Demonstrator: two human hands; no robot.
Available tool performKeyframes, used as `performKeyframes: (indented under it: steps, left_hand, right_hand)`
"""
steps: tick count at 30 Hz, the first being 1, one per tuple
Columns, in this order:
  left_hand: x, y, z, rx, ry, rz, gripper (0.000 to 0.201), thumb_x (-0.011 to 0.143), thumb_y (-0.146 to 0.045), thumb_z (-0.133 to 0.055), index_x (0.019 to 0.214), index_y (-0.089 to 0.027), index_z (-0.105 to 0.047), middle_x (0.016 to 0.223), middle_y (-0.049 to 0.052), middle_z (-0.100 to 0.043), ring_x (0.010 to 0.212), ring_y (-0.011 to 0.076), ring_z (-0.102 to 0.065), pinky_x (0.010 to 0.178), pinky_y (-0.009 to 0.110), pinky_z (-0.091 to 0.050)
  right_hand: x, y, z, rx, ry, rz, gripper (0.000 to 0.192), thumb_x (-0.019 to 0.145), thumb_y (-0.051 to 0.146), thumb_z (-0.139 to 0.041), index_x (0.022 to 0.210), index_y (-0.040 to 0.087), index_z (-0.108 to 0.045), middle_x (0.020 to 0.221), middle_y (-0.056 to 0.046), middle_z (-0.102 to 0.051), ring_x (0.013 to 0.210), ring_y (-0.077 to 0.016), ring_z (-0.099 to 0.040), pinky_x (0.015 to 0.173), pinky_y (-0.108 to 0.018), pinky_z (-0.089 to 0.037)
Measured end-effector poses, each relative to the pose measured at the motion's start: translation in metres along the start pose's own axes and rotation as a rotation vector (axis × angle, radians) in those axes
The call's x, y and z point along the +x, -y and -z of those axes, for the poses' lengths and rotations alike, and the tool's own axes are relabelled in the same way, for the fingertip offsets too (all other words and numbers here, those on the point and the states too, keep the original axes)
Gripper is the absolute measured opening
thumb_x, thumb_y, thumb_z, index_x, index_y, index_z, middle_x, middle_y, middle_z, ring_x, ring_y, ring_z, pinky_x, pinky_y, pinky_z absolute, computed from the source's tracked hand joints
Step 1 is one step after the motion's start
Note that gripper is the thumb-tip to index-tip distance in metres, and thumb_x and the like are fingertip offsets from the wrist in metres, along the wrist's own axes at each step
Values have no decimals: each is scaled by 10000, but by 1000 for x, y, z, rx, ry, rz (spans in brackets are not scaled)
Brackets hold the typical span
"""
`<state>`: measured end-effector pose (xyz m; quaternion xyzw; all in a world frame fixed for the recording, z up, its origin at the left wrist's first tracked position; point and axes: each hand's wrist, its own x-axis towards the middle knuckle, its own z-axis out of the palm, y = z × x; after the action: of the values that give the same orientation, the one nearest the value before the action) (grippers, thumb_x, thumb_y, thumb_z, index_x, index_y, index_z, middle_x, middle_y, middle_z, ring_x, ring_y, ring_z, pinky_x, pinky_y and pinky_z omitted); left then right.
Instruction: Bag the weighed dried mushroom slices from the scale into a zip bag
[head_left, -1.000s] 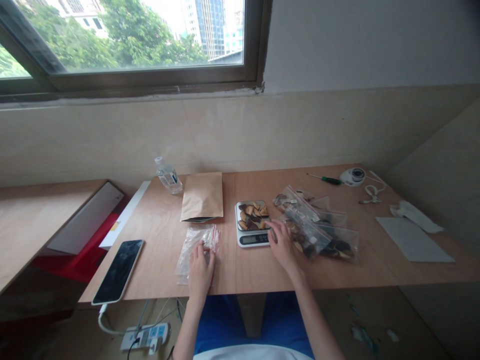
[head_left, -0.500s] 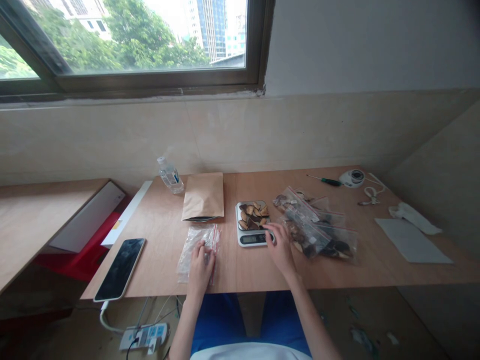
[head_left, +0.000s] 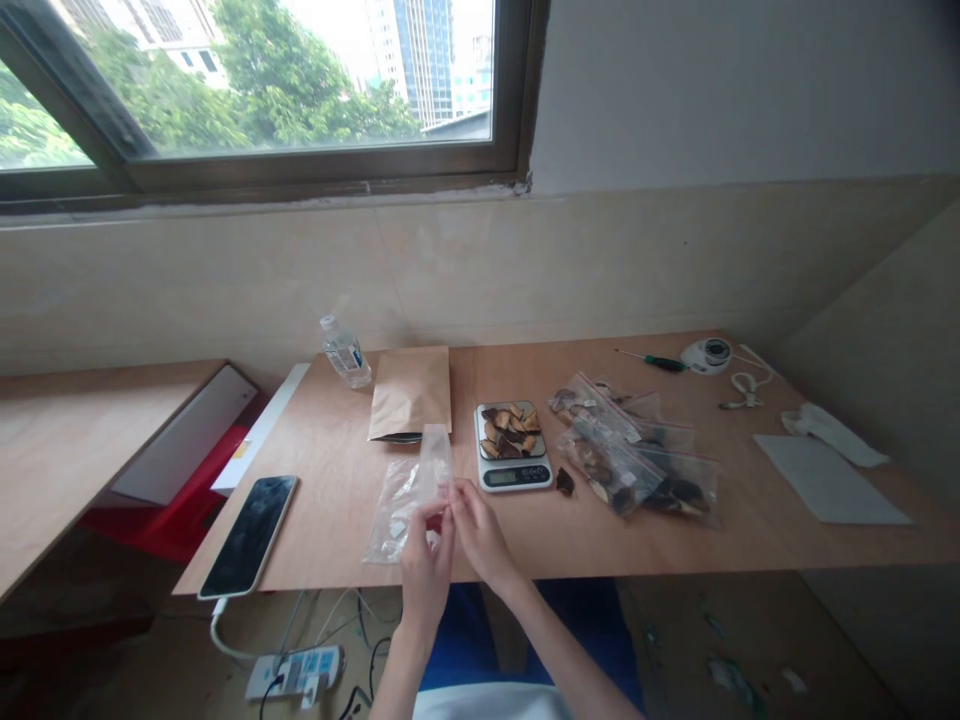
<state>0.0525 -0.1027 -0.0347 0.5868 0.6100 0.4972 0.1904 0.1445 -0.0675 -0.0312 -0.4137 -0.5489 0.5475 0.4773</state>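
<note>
Both hands meet in front of the scale at a clear zip bag (head_left: 436, 458), which stands up from their fingers. My left hand (head_left: 426, 555) is closed with its fingertips pinching the bag's near edge. Against it, my right hand (head_left: 480, 532) pinches the same edge. More clear plastic bags (head_left: 390, 515) lie flat on the table just left of my hands. A white digital scale (head_left: 516, 476) to the right carries a heap of tan and dark brown dried pieces (head_left: 510, 432), perhaps mushroom. One dark piece (head_left: 565, 483) lies on the wood beside the scale.
Filled zip bags (head_left: 637, 460) are piled right of the scale. Behind stand a brown paper pouch (head_left: 411, 385) and a water bottle (head_left: 346, 353). A phone (head_left: 249, 537) lies left; a screwdriver (head_left: 664, 364), white camera (head_left: 706, 356) and pale sheet (head_left: 832, 480) lie right.
My right hand has left the scale and moved left to join my left hand. A clear bag has been lifted from the flat ones. The dark piece beside the scale now shows.
</note>
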Motion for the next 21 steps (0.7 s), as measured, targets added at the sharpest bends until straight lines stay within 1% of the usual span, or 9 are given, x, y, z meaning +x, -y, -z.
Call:
performKeyframes:
  steps: [3,6,9,11,13,15,17,19,21]
  left_hand:
    - [0,-4,-5,-41,20,-28,259,890,-265,-426,1114,-197,-537,1021,84,-629,868,180,-614,752,316,-506]
    - [2,-4,-9,-34,58,-66,390,879,-250,-458,1269,-233,-457,1052,84,-602,886,182,-607,778,332,-507]
    - [3,-4,-9,-19,103,-131,442,867,-234,-484,1303,-286,-435,1078,79,-552,866,167,-596,759,321,-520]
    - [3,-4,-8,-14,93,-169,420,863,-227,-489,1277,-301,-467,1087,80,-530,851,161,-592,718,306,-532]
    - [5,-3,-6,5,57,-195,386,850,-227,-515,1230,-291,-511,1087,82,-526,861,168,-590,690,300,-536]
    - [8,-2,-4,20,13,-227,313,830,-225,-548,1140,-265,-566,1074,79,-539,910,185,-584,709,313,-533]
    - [13,0,-2,16,-10,-267,190,819,-213,-564,1003,-239,-607,1012,62,-572,931,190,-581,739,323,-521]
    - [20,1,-1,8,0,-306,82,819,-196,-562,878,-224,-612,924,40,-603,887,178,-588,741,315,-507]
    - [25,2,-1,9,26,-341,62,819,-181,-561,820,-220,-608,866,26,-621,829,163,-588,719,295,-493]
  right_hand:
    - [-4,10,3,81,-4,-4,290,927,420,-346,1071,222,-503,1073,-63,-620,1032,-184,-588,849,-294,-480]
    - [-10,14,8,148,-15,-27,280,929,414,-350,1139,236,-398,1001,-57,-645,946,-176,-629,822,-309,-496]
    - [-13,16,12,140,-72,-28,192,927,411,-359,1003,239,-399,879,-32,-652,822,-164,-650,745,-293,-511]
    - [-12,16,15,113,-91,-22,179,921,408,-379,914,234,-420,822,-17,-640,762,-155,-644,702,-275,-507]
    - [-10,16,18,97,-71,-6,184,908,401,-416,879,224,-454,800,-9,-627,756,-151,-633,703,-267,-495]
    - [-8,16,22,66,-42,18,193,895,393,-450,864,210,-505,805,-7,-617,782,-149,-620,722,-259,-477]
    - [-6,18,27,6,-14,43,207,887,383,-470,846,198,-555,815,-8,-613,807,-147,-606,737,-250,-457]
    - [-6,21,30,-54,7,56,213,882,372,-481,842,193,-588,834,-9,-623,821,-146,-600,747,-245,-442]
    - [-5,25,33,-107,4,69,214,878,364,-489,839,191,-608,838,-11,-637,829,-149,-598,748,-244,-435]
